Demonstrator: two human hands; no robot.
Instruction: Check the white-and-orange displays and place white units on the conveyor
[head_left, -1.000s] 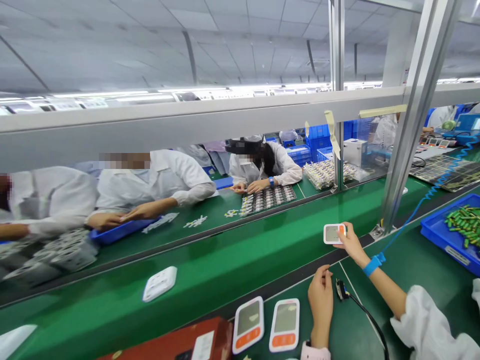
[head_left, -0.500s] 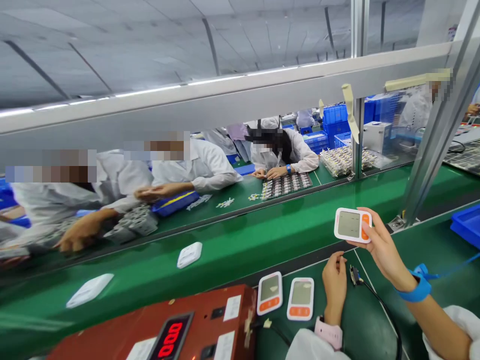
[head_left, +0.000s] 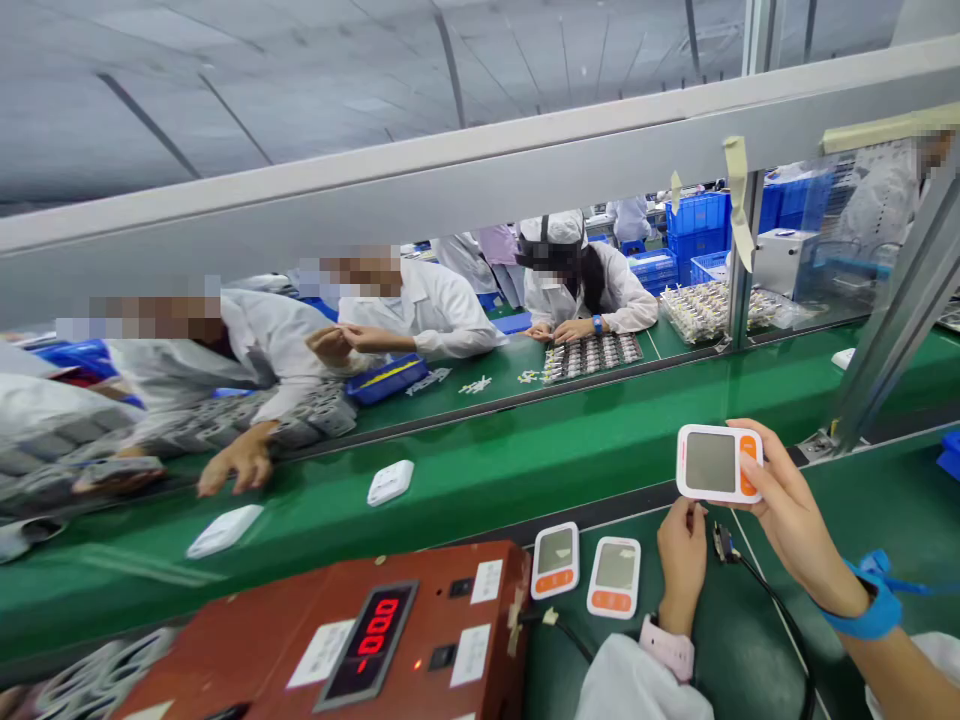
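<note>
- The right hand (head_left: 787, 505) holds a white, rounded-rectangle plastic monitor with a grey screen and an orange strip (head_left: 718, 463) up in the air at the right of the frame, fingers curled round its right edge and thumb beneath. Only that one side is pinched, so the unit could tip or slide out and land on the dark green table (head_left: 720, 650) below.
- The left hand (head_left: 681, 560) is loosely closed, fingertips just under the lifted monitor's lower edge and seeming to touch it; whether it grips anything I cannot tell. If it nudges the unit while the other grip is light, that would be enough to knock it loose.
- A black cable with a small plug (head_left: 724, 542) lies on the table just right of the left hand, directly beneath the monitor. A dropped unit would strike the plug, and a wrist could catch the lead.
- Two more white monitors with orange bottom bands (head_left: 585, 570) lie flat at lower centre, beside a red metal box with a red digit display (head_left: 352, 640); a sweeping sleeve might push them.
- The blue wrist strap (head_left: 862, 600) trails a cord to the right that could snag.
</note>
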